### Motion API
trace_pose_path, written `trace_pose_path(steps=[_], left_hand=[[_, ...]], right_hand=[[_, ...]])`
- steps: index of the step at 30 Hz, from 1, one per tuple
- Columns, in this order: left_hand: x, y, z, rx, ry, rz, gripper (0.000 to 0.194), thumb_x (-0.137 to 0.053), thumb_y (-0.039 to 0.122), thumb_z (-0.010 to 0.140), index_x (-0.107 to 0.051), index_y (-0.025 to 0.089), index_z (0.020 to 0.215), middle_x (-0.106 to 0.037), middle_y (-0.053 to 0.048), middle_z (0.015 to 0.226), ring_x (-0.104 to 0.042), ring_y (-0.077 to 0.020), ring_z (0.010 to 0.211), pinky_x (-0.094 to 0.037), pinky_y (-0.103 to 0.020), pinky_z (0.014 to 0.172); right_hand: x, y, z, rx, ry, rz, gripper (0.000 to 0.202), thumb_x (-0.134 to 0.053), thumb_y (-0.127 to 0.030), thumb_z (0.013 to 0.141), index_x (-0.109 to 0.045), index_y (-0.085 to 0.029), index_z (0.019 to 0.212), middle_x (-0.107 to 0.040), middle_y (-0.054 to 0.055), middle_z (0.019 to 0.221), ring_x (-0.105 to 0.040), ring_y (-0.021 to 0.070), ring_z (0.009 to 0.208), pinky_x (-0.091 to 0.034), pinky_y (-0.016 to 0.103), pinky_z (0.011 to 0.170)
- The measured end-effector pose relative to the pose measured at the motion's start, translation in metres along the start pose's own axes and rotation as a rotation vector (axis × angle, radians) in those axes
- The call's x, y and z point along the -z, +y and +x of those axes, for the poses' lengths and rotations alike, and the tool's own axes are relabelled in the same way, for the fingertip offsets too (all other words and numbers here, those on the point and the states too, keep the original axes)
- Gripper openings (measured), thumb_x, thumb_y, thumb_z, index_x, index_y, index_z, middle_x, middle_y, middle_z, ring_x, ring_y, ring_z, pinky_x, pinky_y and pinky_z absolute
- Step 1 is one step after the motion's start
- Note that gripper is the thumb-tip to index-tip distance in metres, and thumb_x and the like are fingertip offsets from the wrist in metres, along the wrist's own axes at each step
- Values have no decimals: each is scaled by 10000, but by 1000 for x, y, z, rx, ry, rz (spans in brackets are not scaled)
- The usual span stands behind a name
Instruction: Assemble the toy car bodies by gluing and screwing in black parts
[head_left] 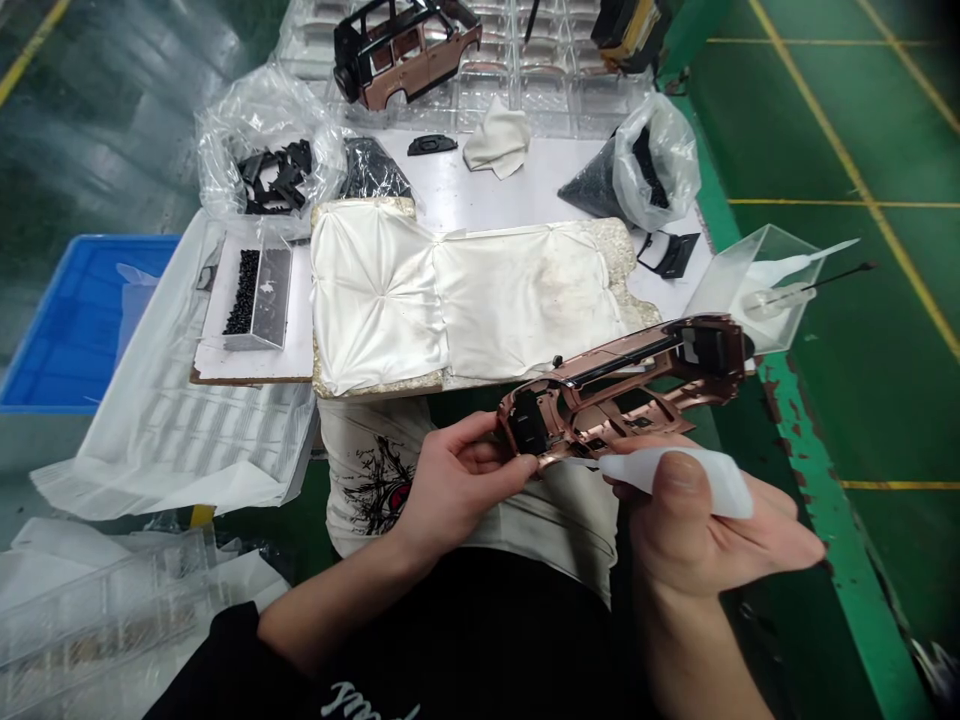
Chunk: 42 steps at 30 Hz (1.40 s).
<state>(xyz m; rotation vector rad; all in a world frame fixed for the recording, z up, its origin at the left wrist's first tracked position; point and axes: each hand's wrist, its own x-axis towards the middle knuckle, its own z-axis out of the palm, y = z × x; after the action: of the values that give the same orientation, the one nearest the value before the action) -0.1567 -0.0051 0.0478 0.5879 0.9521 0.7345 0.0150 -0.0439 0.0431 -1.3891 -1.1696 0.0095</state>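
Note:
A copper-coloured toy car body (622, 352) with black inner parts lies on its side above my lap, its hollow underside towards me. My left hand (465, 470) is closed on its left end, thumb and fingers gripping the edge. In my right hand (697, 540) is a white glue bottle (675, 475), pressed under the thumb. The bottle's thin nozzle points left and reaches the lower edge of the car body near my left thumb. Whether the tip touches the shell, I cannot tell.
A white cloth-covered pad (487, 300) lies ahead. Beyond it stand another car body (409, 55), a bag of black parts (274, 150) and a bag of black pieces (652, 165). A clear box (274, 300) sits left; a clear holder (765, 270) stands right.

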Motion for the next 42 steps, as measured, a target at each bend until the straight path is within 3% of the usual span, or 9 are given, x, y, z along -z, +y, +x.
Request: trace_pose_path(steps=[11, 24, 42], left_hand=[[2, -2, 1, -9, -32, 8, 425, -889, 285, 734, -794, 176, 1134, -837, -97, 1111, -791, -274, 1023, -635, -357, 971], [2, 0, 2, -3, -45, -21, 408, -901, 260, 727, -797, 181, 1114, -844, -81, 1083, -796, -234, 992, -636, -309, 950], [1, 0, 2, -13, -30, -37, 374, -894, 230, 720, -810, 192, 1082, -852, -53, 1026, -798, -196, 936, -637, -268, 910]], right_hand=[[-4, 3, 0, 67, -2, 24, 155, -738, -157, 857, -847, -267, 848, -734, -20, 659, -665, 184, 539, -528, 329, 515], [-3, 9, 0, 122, 23, 7, 172, -776, -158, 823, -859, -300, 872, -769, 3, 691, -692, 233, 522, -545, 372, 454], [-7, 2, 5, 164, -14, 32, 115, -740, -159, 860, -828, -233, 856, -725, -19, 670, -676, 175, 555, -523, 307, 478]])
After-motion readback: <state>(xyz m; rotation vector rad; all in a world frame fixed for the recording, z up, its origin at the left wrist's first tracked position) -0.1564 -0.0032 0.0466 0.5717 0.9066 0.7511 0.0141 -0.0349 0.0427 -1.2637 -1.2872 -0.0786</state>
